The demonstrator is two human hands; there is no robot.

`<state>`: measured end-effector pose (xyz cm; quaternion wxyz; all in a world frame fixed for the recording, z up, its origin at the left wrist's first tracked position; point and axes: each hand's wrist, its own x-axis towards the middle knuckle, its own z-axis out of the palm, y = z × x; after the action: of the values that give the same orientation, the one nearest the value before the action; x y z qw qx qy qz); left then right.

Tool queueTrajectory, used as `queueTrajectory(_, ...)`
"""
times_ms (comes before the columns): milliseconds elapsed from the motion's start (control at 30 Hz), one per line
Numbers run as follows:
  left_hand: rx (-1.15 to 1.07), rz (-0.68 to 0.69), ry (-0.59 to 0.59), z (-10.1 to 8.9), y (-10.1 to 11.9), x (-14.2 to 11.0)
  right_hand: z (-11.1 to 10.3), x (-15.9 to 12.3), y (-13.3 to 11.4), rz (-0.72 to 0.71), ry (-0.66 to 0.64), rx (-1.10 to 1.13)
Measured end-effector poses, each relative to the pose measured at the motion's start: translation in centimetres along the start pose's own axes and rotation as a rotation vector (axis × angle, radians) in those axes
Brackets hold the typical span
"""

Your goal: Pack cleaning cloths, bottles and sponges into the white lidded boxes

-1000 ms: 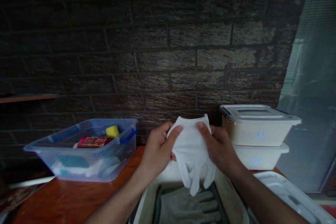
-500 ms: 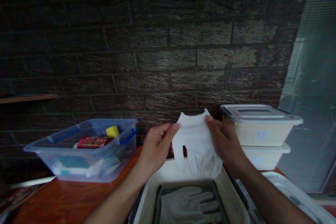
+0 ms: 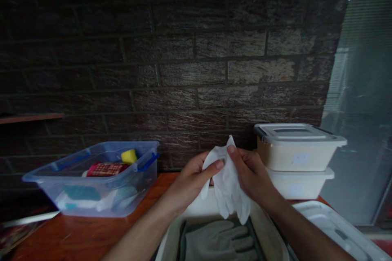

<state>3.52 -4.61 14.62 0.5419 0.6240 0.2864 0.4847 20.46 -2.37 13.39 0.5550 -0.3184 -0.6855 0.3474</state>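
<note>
A white glove (image 3: 228, 187) hangs fingers-down between my two hands, its cloth bunched into folds. My left hand (image 3: 196, 173) pinches it on the left, with the thumb lying across the front of the fabric. On the other side my right hand (image 3: 249, 167) grips the upper edge between thumb and fingers. Below the glove stands an open white bin (image 3: 196, 208). Inside this bin lies a grey glove (image 3: 217, 240), flat, on top of something dark green. The tips of the white glove hang over the bin's inside.
A clear blue-tinted tub (image 3: 92, 195) on the wooden table (image 3: 55, 238) holds a yellow sponge (image 3: 129, 156), a red patterned item (image 3: 105, 169) and other items. Two stacked lidded boxes (image 3: 301, 159) stand at right, near a loose white lid (image 3: 327, 224). A brick wall (image 3: 183, 69) rises behind.
My hands have drawn closer together, so the white glove, spread flat before, is now gathered in folds. My left thumb has moved across its front. The view has shifted slightly.
</note>
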Motion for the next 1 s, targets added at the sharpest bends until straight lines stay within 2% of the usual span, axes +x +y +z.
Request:
queueTrajectory(167, 0.096, 0.156, 0.202, -0.9, 0.5, -0.1, -0.8, 0.5, 0.3, 0.007, 0.065, -0.085)
queueTrajectory(233, 0.129, 0.159, 0.262, -1.2, 0.7, -0.1, -1.0, 0.7, 0.3, 0.036, 0.112, -0.04)
queueTrajectory(300, 0.155, 0.148, 0.264, -1.3, 0.7, -0.1, -0.9, 0.8, 0.1, 0.073, 0.108, 0.072)
queueTrajectory(400, 0.159, 0.162, 0.215, -1.0, 0.7, 0.0, -0.2, 0.6, -0.2, 0.108, -0.024, 0.293)
queueTrajectory(467, 0.12, 0.166, 0.218, -0.9, 0.9, 0.0, 0.1, 0.5, -0.2, 0.107, -0.095, 0.346)
queueTrajectory(567, -0.049, 0.083, 0.234, -1.2, 1.4, -0.1, 0.1, 0.3, 0.0, 0.084, -0.088, 0.264)
queueTrajectory(633, -0.205, -0.005, 0.2, -1.6, 1.7, -0.1, 0.0, 0.2, 0.1, 0.062, -0.093, 0.206)
queueTrajectory(700, -0.296, -0.072, 0.147, -2.0, 1.7, 0.0, -0.1, 0.1, 0.0, 0.049, -0.16, 0.175)
queueTrajectory(767, -0.266, -0.095, 0.131, -2.2, 1.5, 0.1, -0.2, -0.1, -0.2, 0.046, -0.264, 0.155)
queueTrajectory(867, -0.103, -0.067, 0.167, -2.4, 1.1, 0.2, -0.2, -0.2, -0.3, 0.064, -0.404, 0.149)
queueTrajectory(1000, 0.051, 0.121, 0.317, -2.9, 1.6, 0.2, -0.7, 0.0, -0.1, 0.137, -0.557, 0.103)
